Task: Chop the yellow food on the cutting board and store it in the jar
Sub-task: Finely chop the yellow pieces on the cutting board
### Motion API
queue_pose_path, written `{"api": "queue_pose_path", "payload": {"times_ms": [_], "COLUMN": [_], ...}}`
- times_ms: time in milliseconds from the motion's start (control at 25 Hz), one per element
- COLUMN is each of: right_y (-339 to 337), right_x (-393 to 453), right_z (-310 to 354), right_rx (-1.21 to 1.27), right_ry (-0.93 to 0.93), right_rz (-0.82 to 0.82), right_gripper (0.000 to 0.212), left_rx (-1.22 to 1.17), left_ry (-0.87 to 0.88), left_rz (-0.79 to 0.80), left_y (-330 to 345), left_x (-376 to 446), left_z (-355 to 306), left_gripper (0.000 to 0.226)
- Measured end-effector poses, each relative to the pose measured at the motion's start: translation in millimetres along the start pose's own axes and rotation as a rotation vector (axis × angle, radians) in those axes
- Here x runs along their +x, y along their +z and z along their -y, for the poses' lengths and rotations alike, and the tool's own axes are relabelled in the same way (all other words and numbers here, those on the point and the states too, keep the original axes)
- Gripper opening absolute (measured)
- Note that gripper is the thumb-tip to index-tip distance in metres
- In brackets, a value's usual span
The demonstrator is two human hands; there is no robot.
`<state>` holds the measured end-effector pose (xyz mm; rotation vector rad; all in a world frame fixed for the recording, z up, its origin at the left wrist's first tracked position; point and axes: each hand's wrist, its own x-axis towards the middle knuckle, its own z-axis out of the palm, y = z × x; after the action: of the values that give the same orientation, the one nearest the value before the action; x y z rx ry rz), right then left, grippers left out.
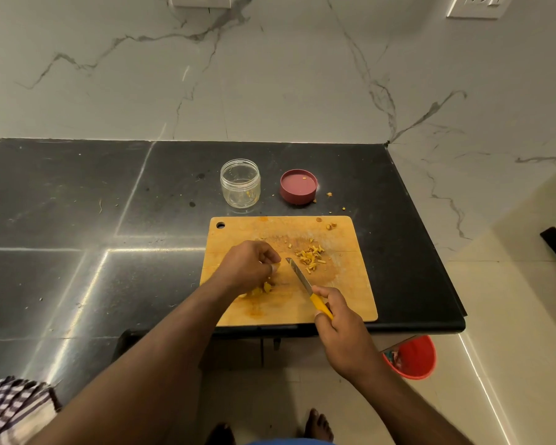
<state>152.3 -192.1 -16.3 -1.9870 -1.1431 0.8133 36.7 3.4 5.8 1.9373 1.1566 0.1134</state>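
Yellow food lies in two lots on the rectangular wooden cutting board [344, 300]: a loose heap of small chopped yellow pieces [310, 255] toward the far middle, and a few larger yellow chunks [264, 289] near the left hand [249, 268]. That hand's grip is curled over the board; its fingers seem to gather or steady something, but whether they pinch a piece cannot be told. The right hand [337, 322] has its grip clamped on the yellow handle of a small steel-bladed knife [305, 284], whose tip points up-left toward the left fingers.

By my reading the chopping step is in hand and not finished, since the larger chunks are uncut. The next move calls for setting a chunk under the blade, fingertips tucked back, and cutting down; transfer comes after. The small clear glass jar [240, 183] stands open just beyond the board, nearly empty, with its round pink-red lid [298, 186] lying beside it.

The counter [77, 220] is dark polished stone with bright reflections and a few stray yellow crumbs near the lid. A white veined marble wall [270, 75] rises behind, a red bucket [413, 358] sits on the pale floor [511, 316] below, and a checked cloth [13, 403] shows at the lower left.
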Motion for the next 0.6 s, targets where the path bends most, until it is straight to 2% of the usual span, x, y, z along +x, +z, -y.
{"api": "queue_pose_path", "payload": {"times_ms": [120, 240, 400, 600], "right_y": [-3.4, -5.4, -4.5, -5.4], "right_x": [0.5, 2.4, 4.1, 7.6], "right_z": [0.2, 0.9, 4.9, 10.9], "right_rx": [0.02, 0.033, 0.113, 0.328], "right_ry": [0.016, 0.037, 0.067, 0.139], "right_rz": [-0.017, -0.032, -0.051, -0.041], "right_gripper": [0.038, 0.038, 0.037, 0.036], "left_rx": [0.12, 0.216, 0.175, 0.258], "left_ry": [0.005, 0.105, 0.239, 0.332], "left_rz": [-0.004, -0.108, -0.189, -0.273], "left_y": [5.6, 9.2, 19.6, 25.2], "left_x": [8.0, 10.2, 5.5, 0.5], "left_z": [-1.8, -2.1, -7.2, -5.6], "left_gripper": [0.024, 0.031, 0.026, 0.026]}}
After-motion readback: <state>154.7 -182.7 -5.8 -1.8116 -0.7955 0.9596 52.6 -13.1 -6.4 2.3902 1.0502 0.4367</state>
